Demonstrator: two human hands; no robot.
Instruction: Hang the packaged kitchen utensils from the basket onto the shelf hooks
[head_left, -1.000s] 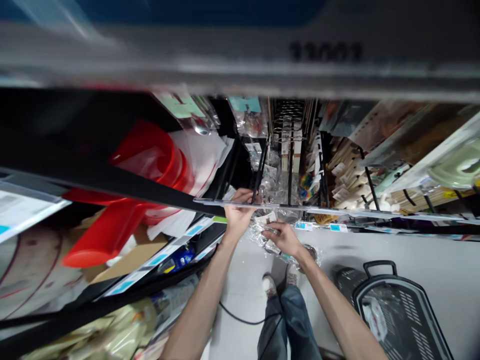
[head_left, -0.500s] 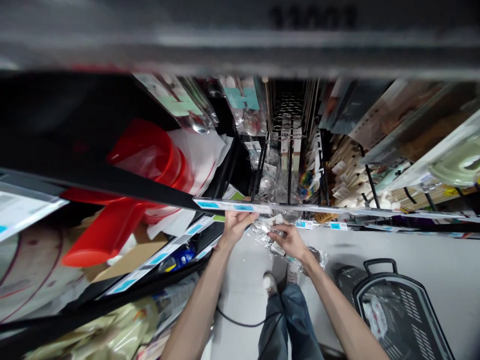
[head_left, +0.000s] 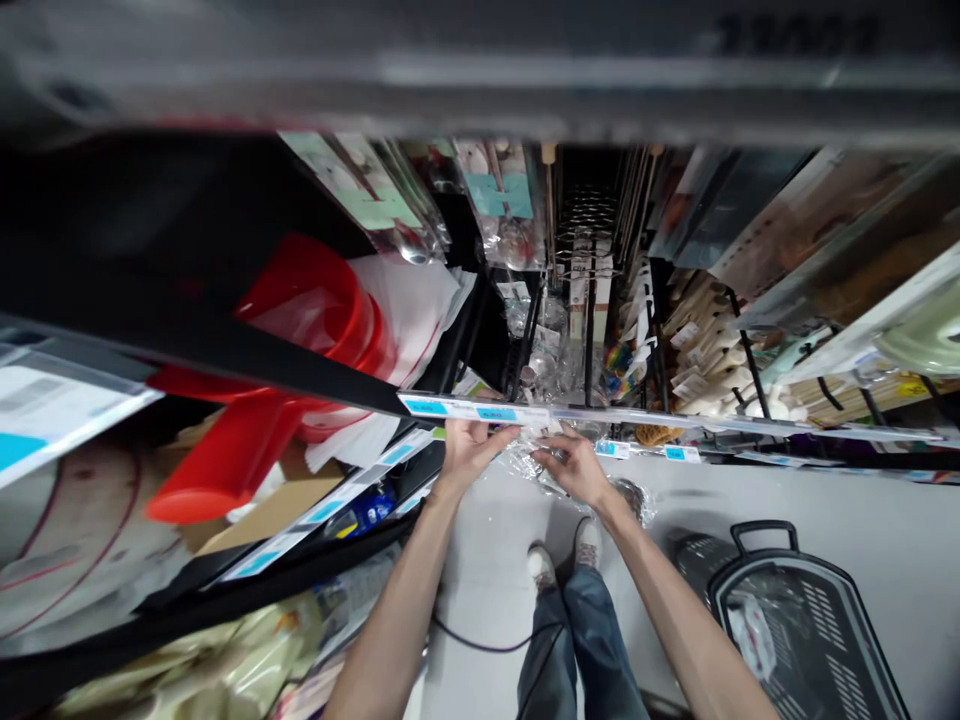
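My right hand (head_left: 576,468) pinches a crinkled clear plastic packet (head_left: 525,455) just below the shelf's price rail (head_left: 487,410). What lies inside the packet is too small and shiny to make out. To its left is my left hand (head_left: 471,458), thumb stretched toward the packet, its other fingertips hidden behind the rail. Whether that hand grips anything does not show. Above the rail, several clear-wrapped goods (head_left: 544,350) hang on black hooks. Another shiny clear wrapper (head_left: 634,500) shows beside my right wrist.
Red plastic scoops (head_left: 232,455) jut from the left shelf. Wire grills (head_left: 589,215) and wooden utensils (head_left: 697,350) hang ahead. A black shopping basket (head_left: 810,620) with a packet inside stands on the floor at right. A dark cable (head_left: 487,648) hangs near my legs.
The view has shifted slightly, so the shelves sit a little further right. My right hand has moved up and closer to the rail with the packet. My left hand stays at the rail.
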